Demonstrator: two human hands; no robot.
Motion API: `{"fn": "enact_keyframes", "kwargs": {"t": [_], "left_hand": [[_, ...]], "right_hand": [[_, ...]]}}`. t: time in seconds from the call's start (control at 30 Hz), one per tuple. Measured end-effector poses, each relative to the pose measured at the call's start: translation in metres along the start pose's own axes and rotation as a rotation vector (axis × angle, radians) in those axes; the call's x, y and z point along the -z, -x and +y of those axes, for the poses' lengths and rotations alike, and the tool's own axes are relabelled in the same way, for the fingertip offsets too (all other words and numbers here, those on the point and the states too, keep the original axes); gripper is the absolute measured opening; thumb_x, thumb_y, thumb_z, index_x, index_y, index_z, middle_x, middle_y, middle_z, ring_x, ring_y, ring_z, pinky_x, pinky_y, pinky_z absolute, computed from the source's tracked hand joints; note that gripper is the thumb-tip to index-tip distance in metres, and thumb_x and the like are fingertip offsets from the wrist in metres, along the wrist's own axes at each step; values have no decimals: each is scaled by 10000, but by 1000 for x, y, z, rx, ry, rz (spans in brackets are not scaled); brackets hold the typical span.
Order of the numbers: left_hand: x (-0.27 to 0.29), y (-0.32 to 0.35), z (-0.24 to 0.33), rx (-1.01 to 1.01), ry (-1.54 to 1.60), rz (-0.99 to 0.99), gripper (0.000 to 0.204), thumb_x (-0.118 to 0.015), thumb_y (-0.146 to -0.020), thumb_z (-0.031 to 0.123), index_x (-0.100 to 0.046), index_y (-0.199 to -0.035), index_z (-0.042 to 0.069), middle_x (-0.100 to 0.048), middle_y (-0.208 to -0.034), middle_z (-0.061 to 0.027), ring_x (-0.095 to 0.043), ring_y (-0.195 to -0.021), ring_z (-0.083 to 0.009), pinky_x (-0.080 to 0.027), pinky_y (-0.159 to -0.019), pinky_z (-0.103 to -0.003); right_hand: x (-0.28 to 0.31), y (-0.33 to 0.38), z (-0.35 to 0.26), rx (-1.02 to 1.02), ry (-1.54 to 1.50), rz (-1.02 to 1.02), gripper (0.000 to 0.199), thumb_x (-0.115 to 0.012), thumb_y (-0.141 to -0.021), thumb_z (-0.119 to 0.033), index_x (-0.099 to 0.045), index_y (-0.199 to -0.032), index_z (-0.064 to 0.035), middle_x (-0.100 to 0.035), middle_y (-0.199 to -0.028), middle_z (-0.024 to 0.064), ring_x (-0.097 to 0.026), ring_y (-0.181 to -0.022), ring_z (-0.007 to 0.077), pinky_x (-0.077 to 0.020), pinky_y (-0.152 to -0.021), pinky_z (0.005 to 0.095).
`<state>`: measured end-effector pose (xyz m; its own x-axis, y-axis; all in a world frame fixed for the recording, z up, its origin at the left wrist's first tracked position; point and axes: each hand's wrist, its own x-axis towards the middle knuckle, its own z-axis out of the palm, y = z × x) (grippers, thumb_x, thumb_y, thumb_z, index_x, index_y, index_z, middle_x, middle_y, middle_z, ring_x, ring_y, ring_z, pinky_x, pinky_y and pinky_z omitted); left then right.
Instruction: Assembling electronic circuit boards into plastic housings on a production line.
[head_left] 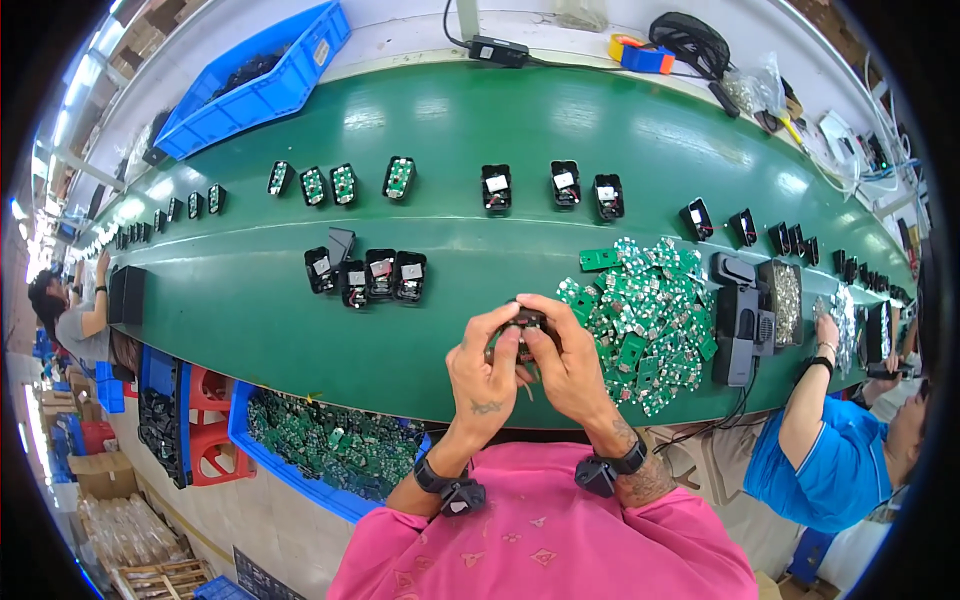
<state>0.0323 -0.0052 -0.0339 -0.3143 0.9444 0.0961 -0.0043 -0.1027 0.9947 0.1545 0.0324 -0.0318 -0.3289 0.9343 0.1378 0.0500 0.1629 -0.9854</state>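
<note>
My left hand (482, 378) and my right hand (570, 372) are closed together around a small black plastic case (526, 318), held over the table's near edge. Both thumbs press on it, and the fingers hide much of it. Just right of my hands spreads a heap of small green circuit boards (650, 325). Further left, several open black cases (381, 272) stand in a cluster with whitish parts inside. A row of similar cases (565, 184) runs along the table beyond; those towards the left (400, 178) show green boards.
The green table (480, 115) curves across the view. A blue bin (255, 80) stands at the far left. Below the near edge, a blue crate (335, 440) holds many boards. Dark grey devices (737, 320) sit right of the heap. Co-workers (830, 440) work at both sides.
</note>
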Motion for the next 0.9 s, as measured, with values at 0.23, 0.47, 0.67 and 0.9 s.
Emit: {"fn": "enact_keyframes", "kwargs": {"t": [0.23, 0.47, 0.67, 0.9], "left_hand": [[57, -45, -1, 48, -29, 219, 261, -498, -1032, 151, -558, -1251, 23, -672, -1007, -128, -666, -594, -143, -536, -456, -232], [68, -121, 12, 123, -150, -1, 261, -463, -1010, 98, -547, -1257, 96, -615, -991, -125, -647, -508, -180, -507, -413, -265], [53, -236, -44, 139, -430, 52, 319, -504, -902, 41, -587, -1208, 70, -692, -812, -160, -713, -619, -303, -587, -618, -397], [31, -255, -66, 70, -652, 64, 401, -502, -894, 65, -609, -1281, 59, -709, -982, -207, -720, -856, -363, -587, -774, -443]], "right_hand": [[2, -98, 12, 418, 712, -342, 454, -638, -905, -120, -535, -1345, -72, -652, -1131, 167, -613, -1043, 321, -497, -892, 429], [5, -208, 56, 250, 1213, -298, 729, -711, -703, -190, -491, -1380, -35, -568, -1258, 163, -499, -1193, 346, -429, -962, 485], [17, -156, 3, 273, 1160, -376, 696, -715, -691, -209, -515, -1329, -18, -611, -1204, 167, -541, -1152, 355, -427, -963, 478], [42, -44, 5, 439, 1074, -476, 719, -774, -684, -87, -506, -1349, -35, -517, -1334, 143, -471, -1230, 351, -404, -1001, 467]]}}
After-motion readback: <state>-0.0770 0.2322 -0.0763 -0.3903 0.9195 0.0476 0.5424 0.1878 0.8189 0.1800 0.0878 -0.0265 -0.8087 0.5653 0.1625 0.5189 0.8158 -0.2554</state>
